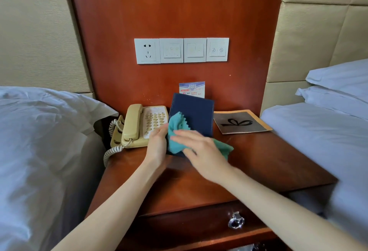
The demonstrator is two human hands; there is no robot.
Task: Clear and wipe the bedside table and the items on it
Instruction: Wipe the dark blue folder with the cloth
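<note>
- The dark blue rectangular leather-look folder [194, 115] stands tilted up over the reddish-brown wooden bedside table [258, 157], just right of the beige corded telephone [139, 126]; its long axis runs from near edge up and away toward the wall.
- The left hand [157, 143] grips the folder's lower left edge, fingers curled round it, between folder and telephone.
- The right hand [201, 149] lies nearly flat, fingers straight, pressing the teal cloth [177, 127] against the folder's face; the cloth spills out right of the hand.
- Both hands touch the folder; the right one covers its lower half, so the unwiped upper part lies beyond its fingertips, away from the telephone's handset side.
- Right of the folder lies a flat orange-edged card with a bow design [242, 122]; behind it a small printed notice [192, 89].
- Judged: wiping the folder, table itself not yet done.
</note>
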